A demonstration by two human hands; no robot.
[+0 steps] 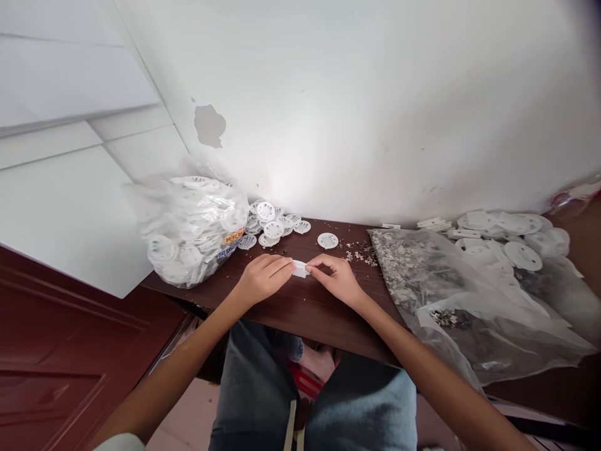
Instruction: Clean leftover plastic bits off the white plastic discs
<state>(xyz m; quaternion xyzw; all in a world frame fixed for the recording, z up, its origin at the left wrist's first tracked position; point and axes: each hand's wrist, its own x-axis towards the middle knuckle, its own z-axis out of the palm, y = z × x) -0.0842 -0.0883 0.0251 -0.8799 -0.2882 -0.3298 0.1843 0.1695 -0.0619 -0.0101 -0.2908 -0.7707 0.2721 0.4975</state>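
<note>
Between my two hands is a small white disc [299,269], raised just over the dark brown table and partly covered by fingers. My left hand [268,275] grips its left edge, fingers pressed together. On the other edge, the thumb and index finger of my right hand [334,277] pinch it. Beyond my hands a single white disc with dark slots [327,240] lies flat on the table. A loose heap of similar discs [273,229] is behind my left hand. Tiny light and dark bits [360,253] are scattered beyond my right hand.
A clear plastic bag [201,219] full of discs stands at the left. To the right, another clear bag [404,269] holds many tiny pieces, with white discs [521,254] piled behind it. The table [300,307] meets a white wall [352,125]. A red door panel [61,357] is lower left.
</note>
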